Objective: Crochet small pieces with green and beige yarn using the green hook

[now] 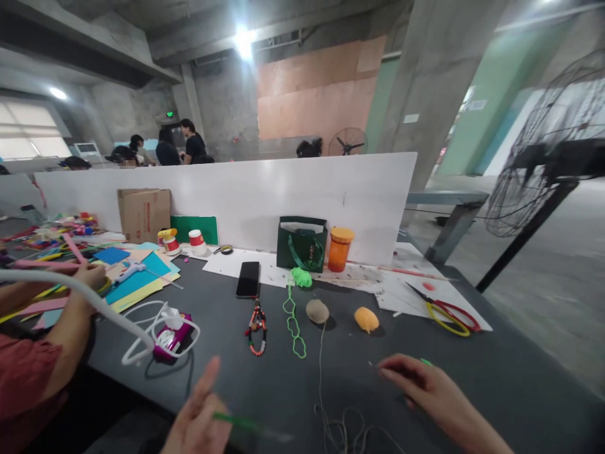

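My left hand [198,410] is at the bottom edge of the view, its fingers pinching a blurred green strand [250,425]. My right hand [416,381] hovers over the dark table [283,391], pinching a thin green-tipped wire [423,362]. Loose pale string [338,425] lies between my hands. Farther ahead are a green looped cord [293,325], a beaded strap [256,329], a grey-brown ball [317,311] and an orange foam lump [366,319]. Neither hand touches these.
At left, a co-worker's hand [89,277] in a red sleeve grips a white tube [57,279] joined to a magenta device [170,337]. Scissors [449,315], a phone [248,279], a glue gun [127,272] and coloured card [137,280] lie before a white partition [265,202]. A standing fan [543,151] is right.
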`<state>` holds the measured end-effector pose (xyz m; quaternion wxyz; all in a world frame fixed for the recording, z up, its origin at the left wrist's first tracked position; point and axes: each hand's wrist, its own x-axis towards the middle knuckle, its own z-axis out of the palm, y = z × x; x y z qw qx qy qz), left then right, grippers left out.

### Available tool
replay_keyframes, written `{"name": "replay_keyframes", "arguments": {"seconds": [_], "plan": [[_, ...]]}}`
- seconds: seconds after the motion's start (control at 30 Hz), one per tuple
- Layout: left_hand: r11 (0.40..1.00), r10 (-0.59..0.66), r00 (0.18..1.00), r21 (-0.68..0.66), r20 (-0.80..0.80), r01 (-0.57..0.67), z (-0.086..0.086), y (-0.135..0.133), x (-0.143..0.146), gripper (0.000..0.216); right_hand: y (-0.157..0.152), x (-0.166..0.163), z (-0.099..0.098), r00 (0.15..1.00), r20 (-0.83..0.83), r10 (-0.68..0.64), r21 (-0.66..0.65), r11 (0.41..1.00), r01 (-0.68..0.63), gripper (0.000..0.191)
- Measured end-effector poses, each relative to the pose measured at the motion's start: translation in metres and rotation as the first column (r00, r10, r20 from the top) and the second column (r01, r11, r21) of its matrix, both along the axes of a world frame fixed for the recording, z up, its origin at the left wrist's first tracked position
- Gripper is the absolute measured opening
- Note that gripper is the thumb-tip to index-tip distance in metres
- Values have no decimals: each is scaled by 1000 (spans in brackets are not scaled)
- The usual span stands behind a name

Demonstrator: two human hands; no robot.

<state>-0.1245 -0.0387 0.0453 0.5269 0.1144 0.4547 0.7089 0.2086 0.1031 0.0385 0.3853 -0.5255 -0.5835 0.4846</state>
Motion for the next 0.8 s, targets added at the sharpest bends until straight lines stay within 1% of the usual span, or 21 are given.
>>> {"name": "replay_keyframes", "arguments": {"seconds": [0.03, 0.07, 0.1, 0.13, 0.2, 0.23, 0.27, 0.3, 0.37, 0.43, 0.5, 0.6, 0.67, 0.8], "plan": [[997, -63, 998, 38, 16, 62, 1, 15, 17, 41, 0, -13, 1, 999, -27, 38, 10, 999, -38, 15], [990, -101, 995, 101, 15, 99, 2, 31, 34, 42, -1, -27, 3, 995, -61, 80, 21, 997, -78, 16], [979, -134, 991, 152, -6, 134, 4, 47, 50, 44, -3, -42, 5, 987, -101, 124, 28, 992, -122, 21], [969, -173, 984, 174, -42, 178, 7, 63, 64, 45, -6, -56, 7, 976, -143, 163, 28, 987, -160, 31], [962, -167, 980, 199, -106, 186, 10, 89, 86, 49, -12, -82, 9, 935, -281, 215, 13, 975, -220, 45], [963, -158, 978, 197, -137, 183, 11, 100, 95, 51, -14, -94, 7, 904, -359, 232, -21, 966, -256, 52], [963, -158, 974, 191, -163, 188, 11, 109, 101, 55, -15, -103, 4, 890, -399, 222, -36, 966, -257, 55], [963, -168, 969, 182, -182, 201, 10, 116, 105, 58, -15, -111, 0, 881, -431, 195, -55, 969, -241, 54], [960, -200, 959, 157, -203, 233, 8, 128, 111, 61, -12, -121, -10, 871, -475, 129, -100, 975, -199, 53], [957, -219, 952, 143, -215, 252, 7, 138, 113, 59, -6, -123, -18, 861, -504, 68, -154, 974, -167, 50], [958, -211, 948, 143, -236, 249, 7, 148, 114, 53, 1, -120, -21, 849, -526, 44, -207, 962, -178, 49], [962, -178, 948, 156, -265, 224, 4, 163, 112, 49, 9, -111, -20, 833, -547, 79, -269, 926, -264, 49], [967, -158, 948, 151, -276, 205, -1, 170, 110, 50, 12, -106, -21, 827, -549, 119, -305, 893, -330, 49], [980, -121, 950, 119, -289, 161, -14, 174, 104, 51, 11, -103, -39, 817, -543, 191, -362, 825, -433, 52]]}}
